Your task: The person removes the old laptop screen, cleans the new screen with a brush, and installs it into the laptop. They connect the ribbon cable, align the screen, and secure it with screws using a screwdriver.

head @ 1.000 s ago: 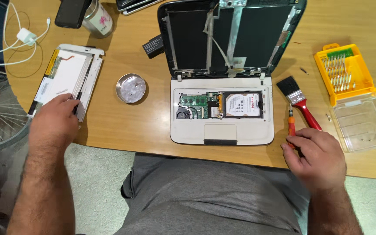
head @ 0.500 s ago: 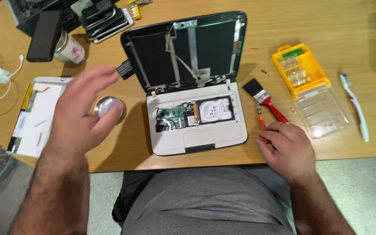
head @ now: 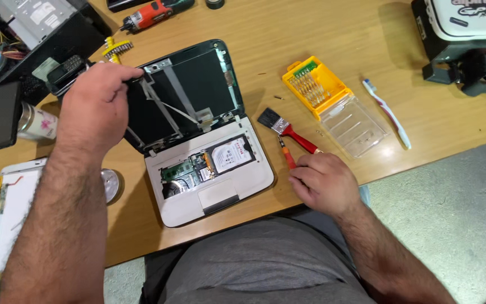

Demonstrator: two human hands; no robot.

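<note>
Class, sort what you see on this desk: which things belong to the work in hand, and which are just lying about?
In use:
left hand on the lid of the opened white laptop
right hand at the small orange screwdriver
yellow bit case
red-handled brush

Lying about:
white toothbrush
black phone
orange power tool

My left hand (head: 98,104) sits over the upper left corner of the opened laptop (head: 198,141), hemmed in by a crowded upper-left corner of the frame: a phone (head: 2,115), a patterned cup (head: 36,123) and a black case of parts (head: 35,28). Lower left, a removed screen panel (head: 7,208) and a round tin (head: 111,184) narrow the way. My right hand (head: 323,183) rests by the red-handled brush (head: 288,130); beyond it lie the yellow bit case (head: 316,87), its clear lid (head: 354,125) and a toothbrush (head: 388,112). Bare desk (head: 322,34) runs across the upper middle, an open path.
</note>
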